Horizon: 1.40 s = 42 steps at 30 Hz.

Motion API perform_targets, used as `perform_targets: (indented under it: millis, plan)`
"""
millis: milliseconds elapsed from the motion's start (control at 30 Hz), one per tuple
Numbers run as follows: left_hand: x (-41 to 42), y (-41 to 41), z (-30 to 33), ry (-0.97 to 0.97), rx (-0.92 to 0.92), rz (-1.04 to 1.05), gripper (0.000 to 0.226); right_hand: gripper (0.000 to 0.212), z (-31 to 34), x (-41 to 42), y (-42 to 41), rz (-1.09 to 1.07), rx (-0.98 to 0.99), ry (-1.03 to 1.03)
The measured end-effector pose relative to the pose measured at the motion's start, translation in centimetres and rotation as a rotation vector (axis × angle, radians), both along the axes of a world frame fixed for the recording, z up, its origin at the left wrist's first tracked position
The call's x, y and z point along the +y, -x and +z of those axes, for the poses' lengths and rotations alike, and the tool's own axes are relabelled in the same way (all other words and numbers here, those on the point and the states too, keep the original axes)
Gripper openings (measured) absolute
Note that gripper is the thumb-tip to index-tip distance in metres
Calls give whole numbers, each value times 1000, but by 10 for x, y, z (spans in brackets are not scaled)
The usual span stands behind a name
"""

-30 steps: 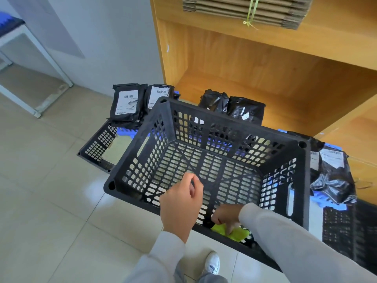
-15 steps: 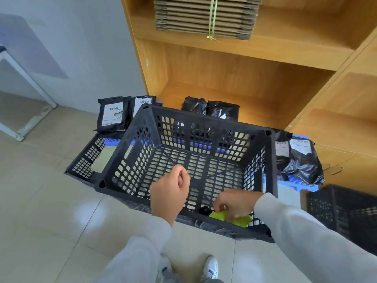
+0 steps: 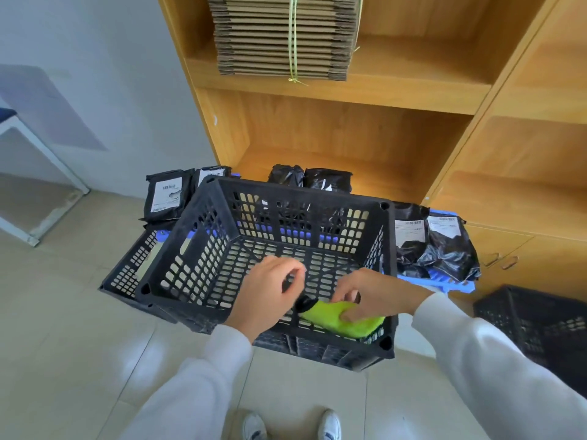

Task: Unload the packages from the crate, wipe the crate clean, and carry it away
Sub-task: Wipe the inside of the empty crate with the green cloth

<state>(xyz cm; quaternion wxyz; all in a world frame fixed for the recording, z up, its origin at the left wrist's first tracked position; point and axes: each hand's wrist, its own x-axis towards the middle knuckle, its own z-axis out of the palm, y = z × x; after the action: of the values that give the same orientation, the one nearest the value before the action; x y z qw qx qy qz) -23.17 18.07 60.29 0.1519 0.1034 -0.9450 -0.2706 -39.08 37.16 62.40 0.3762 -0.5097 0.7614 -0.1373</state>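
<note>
Both arms reach down into the black crate (image 3: 222, 249) from the near side, grey sleeves pushed to the wrists. The right hand (image 3: 378, 295) comes in from the right with its fingers bent over a bright green cloth (image 3: 340, 319), pinning it against the near wall of the crate, low in the right corner. The left hand (image 3: 270, 293) hangs over the near rim with its fingers loosely curled and nothing in them.

The crate has no packages in it. The black packages (image 3: 444, 246) lie outside, along its far side and to the right, on a blue pallet (image 3: 444, 282). White labels with barcodes show on several, but the print is too small to read.
</note>
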Motion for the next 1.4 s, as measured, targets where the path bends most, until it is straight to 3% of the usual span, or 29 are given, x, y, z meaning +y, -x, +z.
perform_targets:
  millis: [100, 233, 333, 433, 500, 633, 733, 833, 900, 967, 1100, 1267, 1400]
  plan:
    - [21, 9, 22, -115, -248, -195, 41, 26, 0, 2, 3, -101, 16, 89]
    - [30, 22, 25, -106, -442, -224, 63, 37, -1, 4, 3, -239, -83, 214]
    - [30, 32, 20, 33, -460, -242, 53, 38, -8, 5, 0, -337, -104, 277]
    - [28, 41, 14, -32, -462, -246, 40, 26, -15, 6, -1, -387, -126, 318]
    - [24, 46, 9, -62, -492, -243, 38, 16, -20, 8, 1, -465, -44, 370]
    - [11, 64, -6, -24, -583, -311, 29, 7, -38, 21, 13, -728, 382, 552]
    - [9, 78, -20, 16, -655, -408, 26, 43, -49, 31, 21, -901, 447, 483]
    - [6, 92, -40, 65, -758, -528, 29, 86, -55, 33, 24, -1041, 163, 315]
    - [6, 103, -54, 116, -796, -599, 29, 95, -60, 28, 24, -1107, -35, 285]
    - [8, 112, -70, 158, -831, -655, 23, 82, -65, 23, 25, -1167, -125, 269]
    - [18, 122, -98, 158, -903, -694, 20, 34, -77, 17, 25, -1270, 36, 218]
    - [30, 125, -135, 76, -942, -716, 24, 18, -80, 17, 22, -1389, -46, 343]
    - [44, 123, -157, 64, -1000, -750, 27, 10, -83, 19, 23, -1371, 56, 317]
